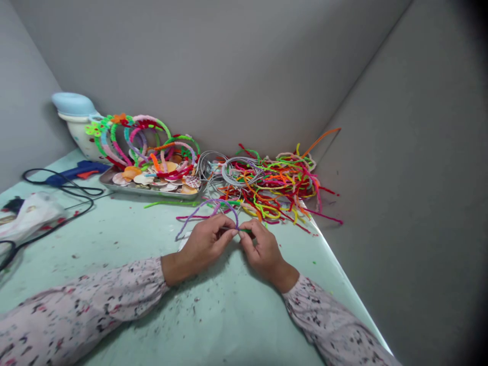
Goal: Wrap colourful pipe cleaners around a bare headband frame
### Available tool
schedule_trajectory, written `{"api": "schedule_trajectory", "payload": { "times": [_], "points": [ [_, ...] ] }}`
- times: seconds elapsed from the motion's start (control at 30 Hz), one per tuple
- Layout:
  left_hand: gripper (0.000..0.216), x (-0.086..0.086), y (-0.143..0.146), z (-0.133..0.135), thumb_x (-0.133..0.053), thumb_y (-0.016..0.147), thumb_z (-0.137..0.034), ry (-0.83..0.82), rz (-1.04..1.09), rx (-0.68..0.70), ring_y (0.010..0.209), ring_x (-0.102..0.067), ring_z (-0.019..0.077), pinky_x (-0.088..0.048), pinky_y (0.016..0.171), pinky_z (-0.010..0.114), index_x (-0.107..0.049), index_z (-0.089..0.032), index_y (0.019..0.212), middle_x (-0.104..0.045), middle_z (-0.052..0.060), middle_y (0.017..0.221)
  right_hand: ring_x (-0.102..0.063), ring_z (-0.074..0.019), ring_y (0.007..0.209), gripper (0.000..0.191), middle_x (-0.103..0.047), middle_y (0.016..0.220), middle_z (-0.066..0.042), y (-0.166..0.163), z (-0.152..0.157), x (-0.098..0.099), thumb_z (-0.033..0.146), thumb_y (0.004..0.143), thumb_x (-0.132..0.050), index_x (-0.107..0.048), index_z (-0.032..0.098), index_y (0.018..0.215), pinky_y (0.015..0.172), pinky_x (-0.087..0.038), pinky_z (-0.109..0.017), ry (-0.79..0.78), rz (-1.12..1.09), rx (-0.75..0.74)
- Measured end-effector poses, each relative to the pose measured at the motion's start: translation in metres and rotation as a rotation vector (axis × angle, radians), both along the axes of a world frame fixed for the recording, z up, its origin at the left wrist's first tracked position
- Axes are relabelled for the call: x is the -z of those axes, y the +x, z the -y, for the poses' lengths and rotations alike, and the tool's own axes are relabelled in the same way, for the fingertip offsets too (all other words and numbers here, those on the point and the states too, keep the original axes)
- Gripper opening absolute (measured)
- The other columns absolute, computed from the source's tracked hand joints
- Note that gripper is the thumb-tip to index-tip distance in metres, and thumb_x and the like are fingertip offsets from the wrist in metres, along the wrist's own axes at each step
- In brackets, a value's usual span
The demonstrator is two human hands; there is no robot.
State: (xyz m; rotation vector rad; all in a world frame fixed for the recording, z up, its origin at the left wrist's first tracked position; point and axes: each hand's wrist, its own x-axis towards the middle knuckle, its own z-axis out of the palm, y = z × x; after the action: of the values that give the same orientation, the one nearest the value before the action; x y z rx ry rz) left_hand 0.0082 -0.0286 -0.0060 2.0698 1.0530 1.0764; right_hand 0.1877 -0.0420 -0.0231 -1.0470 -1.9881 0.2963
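My left hand (pixel 209 239) pinches a purple pipe cleaner (pixel 213 201), whose free length arches up and over to the left. Close beside it, my right hand (pixel 263 249) is closed with thumb and forefinger together on a short green piece (pixel 247 231), which looks like part of a pipe cleaner. The two hands' fingertips nearly meet where purple and green come together. How the pieces join is hidden by the fingers. Just beyond my hands lies a heap of colourful pipe cleaners (pixel 282 178) with coils of grey wire (pixel 240 172) at its left.
A metal tray (pixel 148 191) of seashells (pixel 143 179) stands behind left, with pipe-cleaner-wrapped hoops (pixel 133 134) above it. Farther left are a blue glue gun (pixel 72 173), its black cord (pixel 86 208), a white plastic bag (pixel 34 213) and a white container with a blue lid (pixel 76 105). Walls border the table.
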Motion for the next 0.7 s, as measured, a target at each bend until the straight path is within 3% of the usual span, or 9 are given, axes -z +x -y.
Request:
{"api": "schedule_trajectory", "payload": {
  "times": [0.37, 0.7],
  "points": [
    [0.012, -0.0012, 0.0023, -0.0014, -0.052, 0.087, -0.025, -0.091, 0.011, 0.020, 0.069, -0.054, 0.0123, -0.041, 0.064, 0.024, -0.058, -0.016, 0.083, -0.061, 0.000, 0.075, -0.055, -0.0172, 0.079, 0.009, -0.058, 0.085, -0.004, -0.0002, -0.0004, 0.0006, 0.019, 0.090, -0.046, -0.054, 0.020, 0.095, 0.070, -0.043, -0.029, 0.009, 0.027, -0.002],
    [0.015, -0.0017, 0.0020, -0.0019, -0.048, 0.089, -0.026, -0.060, -0.033, 0.009, 0.068, -0.052, 0.0131, -0.039, 0.065, 0.025, -0.059, -0.017, 0.083, -0.060, 0.000, 0.074, -0.055, -0.0171, 0.079, 0.010, -0.058, 0.085, -0.004, -0.0004, -0.0001, 0.0003, 0.021, 0.091, -0.046, -0.054, 0.020, 0.096, 0.070, -0.043, -0.029, -0.014, 0.028, -0.002]
  ]
}}
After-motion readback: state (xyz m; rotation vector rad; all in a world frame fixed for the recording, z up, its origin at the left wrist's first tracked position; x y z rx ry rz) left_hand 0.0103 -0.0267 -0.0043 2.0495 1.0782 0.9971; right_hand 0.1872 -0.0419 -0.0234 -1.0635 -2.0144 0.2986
